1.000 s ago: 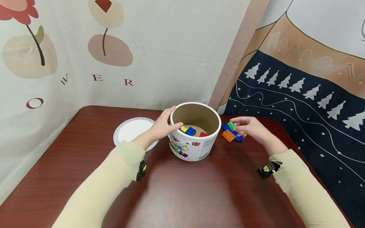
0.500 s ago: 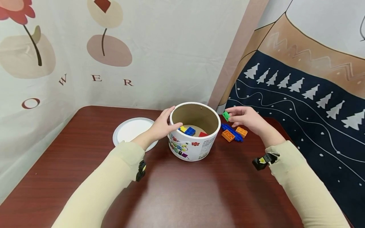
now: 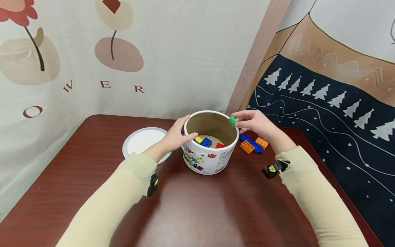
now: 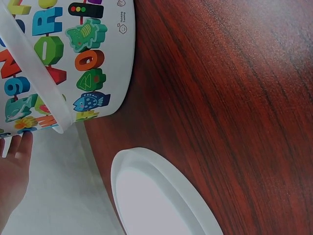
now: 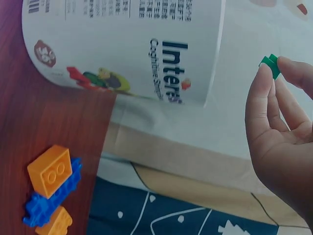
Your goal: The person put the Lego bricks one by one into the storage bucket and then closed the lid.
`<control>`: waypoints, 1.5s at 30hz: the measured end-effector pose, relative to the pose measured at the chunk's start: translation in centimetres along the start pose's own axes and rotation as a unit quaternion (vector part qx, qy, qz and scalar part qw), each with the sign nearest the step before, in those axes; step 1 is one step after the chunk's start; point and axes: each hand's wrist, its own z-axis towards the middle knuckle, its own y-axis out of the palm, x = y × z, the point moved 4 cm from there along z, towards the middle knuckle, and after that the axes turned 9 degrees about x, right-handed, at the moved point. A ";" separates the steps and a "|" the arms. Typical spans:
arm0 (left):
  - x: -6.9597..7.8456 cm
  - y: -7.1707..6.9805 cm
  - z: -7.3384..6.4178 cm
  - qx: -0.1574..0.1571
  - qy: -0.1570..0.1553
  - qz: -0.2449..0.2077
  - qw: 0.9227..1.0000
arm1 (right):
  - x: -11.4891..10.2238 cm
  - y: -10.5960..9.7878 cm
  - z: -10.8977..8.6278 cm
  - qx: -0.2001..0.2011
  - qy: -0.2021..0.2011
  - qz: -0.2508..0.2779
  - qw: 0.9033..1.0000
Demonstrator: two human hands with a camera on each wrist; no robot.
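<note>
A white round bucket [image 3: 207, 161] with printed toy pictures stands upright on the table, holding a blue brick [image 3: 205, 142], a yellow brick and a red brick [image 3: 220, 145]. My left hand [image 3: 176, 137] rests against the bucket's left side at the rim, fingers extended and thumb spread over the front edge. Between thumb and fingertips my right hand [image 3: 254, 122] pinches a small green brick [image 3: 232, 120] at the bucket's right rim. Right of the bucket lie two orange bricks [image 3: 247, 147] and a blue toothed strip [image 3: 253, 143]. In the right wrist view, the green brick [image 5: 270, 66] shows at the fingertips.
A white round lid [image 3: 145, 140] lies left of the bucket, partly behind the left forearm. Printed cloths, one with flowers [image 3: 185, 51] and one dark with white trees [image 3: 308, 103], hang behind the brown table [image 3: 203, 206].
My right hand has lifted the green brick from the pile at the right and carried it left to the bucket's rim. My left hand stays at the bucket.
</note>
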 end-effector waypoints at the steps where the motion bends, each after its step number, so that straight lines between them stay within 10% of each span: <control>1: 0.0 0.0 0.0 0.000 0.000 0.000 1.000 | -0.1 0.2 0.1 -0.002 -0.002 -0.002 1.000; 23: 0.0 0.1 0.0 0.000 -0.003 -0.005 1.000 | 0.6 0.6 0.7 0.046 0.017 0.020 0.999; 45: 0.0 0.0 0.0 0.000 -0.003 0.000 1.000 | 14.3 -0.5 -0.9 0.139 0.158 0.038 0.977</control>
